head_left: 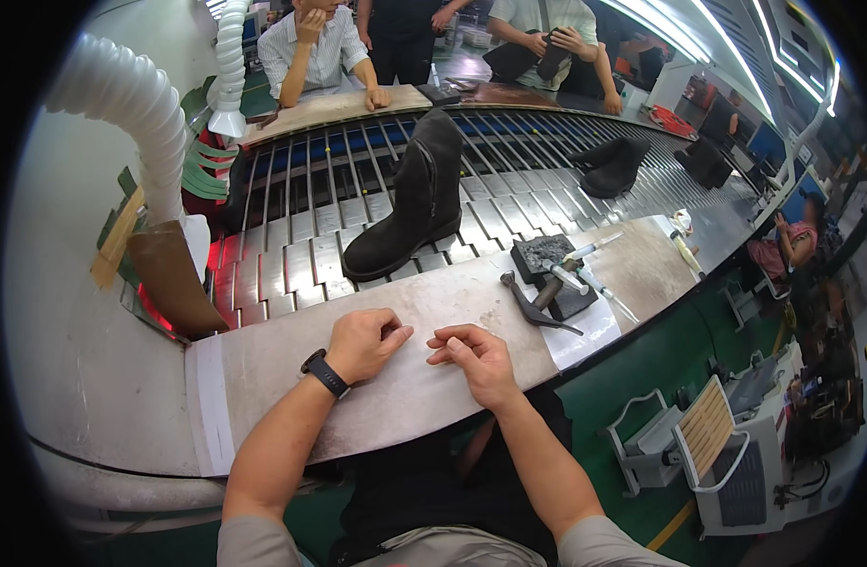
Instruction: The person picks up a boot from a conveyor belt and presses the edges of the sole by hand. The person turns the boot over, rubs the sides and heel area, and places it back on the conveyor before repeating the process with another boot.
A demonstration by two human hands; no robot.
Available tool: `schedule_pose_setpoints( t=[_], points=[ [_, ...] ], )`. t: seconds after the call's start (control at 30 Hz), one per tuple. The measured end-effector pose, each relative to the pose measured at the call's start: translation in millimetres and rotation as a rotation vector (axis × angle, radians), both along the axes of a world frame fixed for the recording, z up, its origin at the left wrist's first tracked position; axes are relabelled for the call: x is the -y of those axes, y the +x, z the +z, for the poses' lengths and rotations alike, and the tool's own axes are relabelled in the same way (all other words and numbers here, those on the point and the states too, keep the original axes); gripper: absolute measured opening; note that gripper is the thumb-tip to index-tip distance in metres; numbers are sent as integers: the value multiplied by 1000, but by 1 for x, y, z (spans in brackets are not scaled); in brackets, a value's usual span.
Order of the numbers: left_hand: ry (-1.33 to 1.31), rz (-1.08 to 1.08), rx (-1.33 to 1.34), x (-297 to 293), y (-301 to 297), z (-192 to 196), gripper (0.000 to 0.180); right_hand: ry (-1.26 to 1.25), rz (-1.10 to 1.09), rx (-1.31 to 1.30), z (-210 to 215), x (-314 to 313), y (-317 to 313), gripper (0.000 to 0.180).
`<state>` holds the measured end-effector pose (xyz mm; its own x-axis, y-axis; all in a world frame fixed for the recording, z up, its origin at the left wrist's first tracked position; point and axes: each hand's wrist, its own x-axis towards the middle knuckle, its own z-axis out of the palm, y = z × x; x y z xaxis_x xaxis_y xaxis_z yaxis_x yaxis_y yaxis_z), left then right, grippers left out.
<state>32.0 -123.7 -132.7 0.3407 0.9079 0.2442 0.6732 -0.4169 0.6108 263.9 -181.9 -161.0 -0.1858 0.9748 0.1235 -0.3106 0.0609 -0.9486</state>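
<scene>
My left hand (365, 342), with a dark watch on its wrist, rests on the pale worktop (291, 369), its fingers curled in and nothing seen in them. Just to its right, my right hand (478, 361) is held over the worktop with loosely bent fingers, the thumb apart and nothing held. The two hands do not touch. Beyond them a black ankle boot (410, 203) with a side zip stands upright on the slatted metal conveyor (306, 227), toe to the left. Right of my hands a hammer (537, 307) leans against a dark block (545, 253).
Several syringes (594, 248) lie over the block and a white sheet (584, 338). More boots (615, 168) stand farther right on the conveyor. A white flexible duct (136, 104) hangs at left beside a brown flap (173, 274). People (315, 57) are across the conveyor.
</scene>
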Motion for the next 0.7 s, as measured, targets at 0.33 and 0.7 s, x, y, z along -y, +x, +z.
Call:
schedule_pose_setpoints(
  t=[0.33,0.7],
  points=[
    [38,-10,9,-1,0,-2,27,9,5,6,2,1,0,28],
    [34,-5,-10,-1,0,-2,28,19,-1,13,1,2,1,28]
  ],
)
